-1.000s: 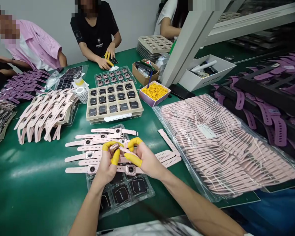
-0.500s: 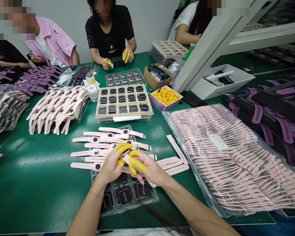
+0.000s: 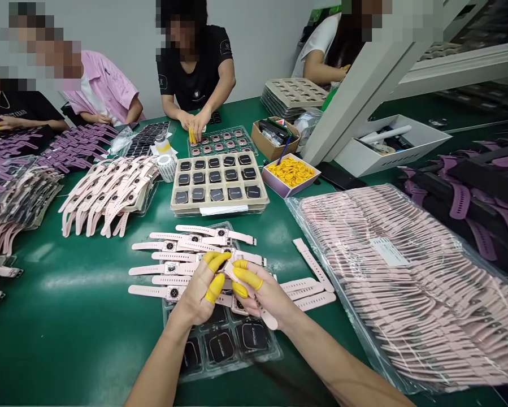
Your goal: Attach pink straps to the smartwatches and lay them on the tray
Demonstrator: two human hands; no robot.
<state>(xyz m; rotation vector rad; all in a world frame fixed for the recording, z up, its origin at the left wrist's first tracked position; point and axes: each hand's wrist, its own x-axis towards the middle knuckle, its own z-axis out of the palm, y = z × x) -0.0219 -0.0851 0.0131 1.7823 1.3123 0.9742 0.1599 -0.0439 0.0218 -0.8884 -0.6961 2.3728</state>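
My left hand (image 3: 200, 291) and my right hand (image 3: 264, 291) meet over a clear plastic tray (image 3: 274, 355), with yellow finger cots on several fingers. My right hand is closed on a pink watch strap (image 3: 268, 317), whose rounded end hangs below the palm. The fingers of my left hand are bent in a pinch beside the strap's upper end; what they grip is mostly hidden. Pink-strapped watches (image 3: 172, 268) lie in rows across the far part of the tray, backs up. Dark square watch faces (image 3: 222, 346) sit in the nearer pockets.
Loose pink straps (image 3: 311, 265) lie right of my hands, beside a large bag of straps (image 3: 351, 226). Beyond stand a beige tray of watch faces (image 3: 262, 200), a box of yellow finger cots (image 3: 294, 172) and stacked pink watches (image 3: 105, 195). Co-workers sit across the table.
My left fingers have opened out a little from around the strap and shifted, while my right hand keeps its grip. Across the table, a co-worker's hands moved to the tray before them. The view has shifted slightly.
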